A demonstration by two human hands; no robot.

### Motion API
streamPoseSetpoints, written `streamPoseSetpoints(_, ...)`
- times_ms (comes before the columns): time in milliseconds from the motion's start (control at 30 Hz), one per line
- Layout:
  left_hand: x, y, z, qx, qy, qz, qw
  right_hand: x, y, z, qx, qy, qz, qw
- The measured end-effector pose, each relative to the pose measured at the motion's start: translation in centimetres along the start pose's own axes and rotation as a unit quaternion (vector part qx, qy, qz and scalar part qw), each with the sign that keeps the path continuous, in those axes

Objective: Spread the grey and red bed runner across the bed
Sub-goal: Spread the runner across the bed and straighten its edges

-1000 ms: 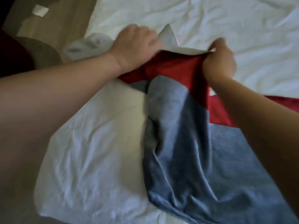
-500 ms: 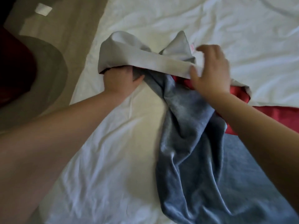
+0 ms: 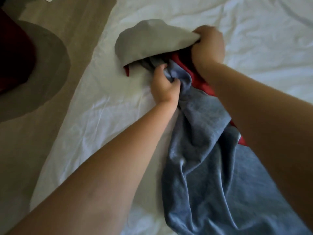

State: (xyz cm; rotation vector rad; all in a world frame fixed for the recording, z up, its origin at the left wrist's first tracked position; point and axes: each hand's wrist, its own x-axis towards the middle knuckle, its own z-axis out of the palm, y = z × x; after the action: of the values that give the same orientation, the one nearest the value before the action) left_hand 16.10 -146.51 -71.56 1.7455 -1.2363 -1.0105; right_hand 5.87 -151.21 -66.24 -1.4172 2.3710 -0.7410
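Bed runner [image 3: 203,150] lies bunched and twisted on white bed sheet [image 3: 101,107], near left edge of bed [image 3: 254,22], not flat. Blue-grey side runs from lower right up toward centre; red strip shows along its right edge under right forearm, plus a small red tip poking out below the pale grey fold at top. That pale grey fold is flipped over and humps up at the top end of the runner.

Left hand [image 3: 165,85] is closed around a gather of the blue-grey cloth, fingers curled into it, just below the pale fold. Right hand [image 3: 209,44] is fisted on the right end of the pale grey fold, red cloth directly beneath it. Hands are near each other, not touching, both clamped on the runner.

Sheet is wrinkled. Beige floor [image 3: 50,150] at left, with dark red and grey rounded object [image 3: 25,65] at far left, unclear what it is.
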Motion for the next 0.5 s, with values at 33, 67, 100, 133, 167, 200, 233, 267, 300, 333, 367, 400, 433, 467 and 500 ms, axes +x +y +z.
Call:
streamPoseSetpoints(33,-0.3,0.4,-0.4,-0.008,-0.002,0.030,1.000,0.7,0.7,-0.9,0.010,0.014,0.027,0.999)
streamPoseSetpoints(67,-0.6,0.9,-1.0,-0.006,-0.003,0.077,0.997,1.3,1.8,-1.8,-0.002,0.020,0.051,0.998)
streamPoseSetpoints(100,-0.7,1.5,-1.4,0.003,-0.004,0.131,0.991,1.7,3.0,-2.6,-0.032,0.016,0.073,0.997)
streamPoseSetpoints(133,-0.7,2.1,-1.9,0.015,-0.005,0.185,0.983,1.9,4.3,-3.3,-0.062,-0.002,0.092,0.994)
streamPoseSetpoints(167,-0.7,2.9,-2.2,0.025,-0.009,0.236,0.971,1.7,5.6,-3.7,-0.082,-0.028,0.112,0.990)
streamPoseSetpoints(200,-0.8,3.6,-2.3,0.035,-0.018,0.280,0.959,1.3,6.7,-3.9,-0.095,-0.062,0.132,0.985)
streamPoseSetpoints(233,-1.0,4.2,-2.1,0.049,-0.036,0.317,0.947,0.7,7.8,-3.9,-0.103,-0.101,0.152,0.978)
streamPoseSetpoints(267,-1.3,4.5,-1.9,0.070,-0.063,0.342,0.935,-0.1,8.7,-4.0,-0.116,-0.133,0.166,0.970)
streamPoseSetpoints(300,-1.8,4.6,-1.5,0.103,-0.099,0.352,0.925,-1.1,9.6,-4.0,-0.137,-0.154,0.174,0.963)
streamPoseSetpoints(333,-2.4,4.4,-1.0,0.148,-0.141,0.345,0.916,-2.0,10.3,-4.1,-0.166,-0.162,0.177,0.956)
streamPoseSetpoints(367,-2.9,3.9,-0.5,0.201,-0.180,0.331,0.905,-2.8,10.9,-4.2,-0.194,-0.162,0.179,0.951)
streamPoseSetpoints(400,-3.4,3.4,-0.1,0.255,-0.211,0.316,0.889,-3.4,11.4,-4.4,-0.214,-0.157,0.184,0.946)
streamPoseSetpoints(433,-3.8,2.8,0.1,0.301,-0.231,0.307,0.873,-3.9,11.6,-4.5,-0.221,-0.149,0.188,0.945)
streamPoseSetpoints(467,-4.0,2.3,0.2,0.327,-0.240,0.306,0.861,-4.2,11.6,-4.6,-0.217,-0.133,0.189,0.948)
streamPoseSetpoints(500,-4.2,1.8,0.1,0.333,-0.240,0.316,0.855,-4.4,11.3,-4.8,-0.207,-0.107,0.180,0.956)
